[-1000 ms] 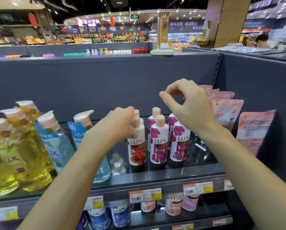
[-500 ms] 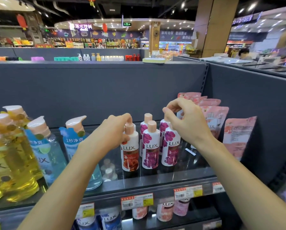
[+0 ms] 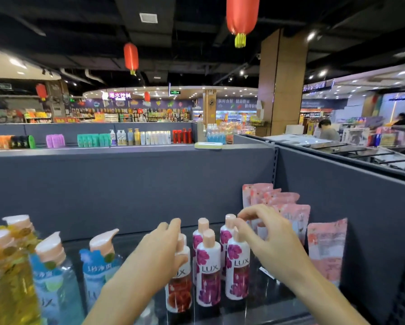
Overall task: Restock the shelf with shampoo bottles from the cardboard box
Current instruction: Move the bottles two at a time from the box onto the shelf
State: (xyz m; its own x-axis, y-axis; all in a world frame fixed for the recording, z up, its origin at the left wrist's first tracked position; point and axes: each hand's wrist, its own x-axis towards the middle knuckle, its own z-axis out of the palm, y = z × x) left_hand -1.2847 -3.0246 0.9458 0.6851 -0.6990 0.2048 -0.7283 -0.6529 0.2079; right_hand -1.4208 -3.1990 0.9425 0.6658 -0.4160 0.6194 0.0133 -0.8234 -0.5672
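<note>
Several white LUX shampoo bottles stand in a cluster on the dark glass shelf (image 3: 269,299). My left hand (image 3: 159,249) is closed around the neck of the red-labelled bottle (image 3: 179,294) at the cluster's left. My right hand (image 3: 267,240) pinches the cap of the front right purple-flowered bottle (image 3: 237,277), thumb on the cap and fingers arched over it. Another purple-flowered bottle (image 3: 208,273) stands between the two, with more behind. The cardboard box is out of view.
Pink refill pouches (image 3: 327,249) lean against the grey side panel (image 3: 372,219) on the right. Blue pump bottles (image 3: 98,270) and yellow pump bottles (image 3: 6,277) fill the shelf's left side. A grey back panel (image 3: 126,184) closes the rear. Shop aisles and people lie beyond.
The camera has tilted upward, so the shelf sits lower in view. My right hand came down from above onto the right purple bottle's cap. My left hand stayed on the red-labelled bottle.
</note>
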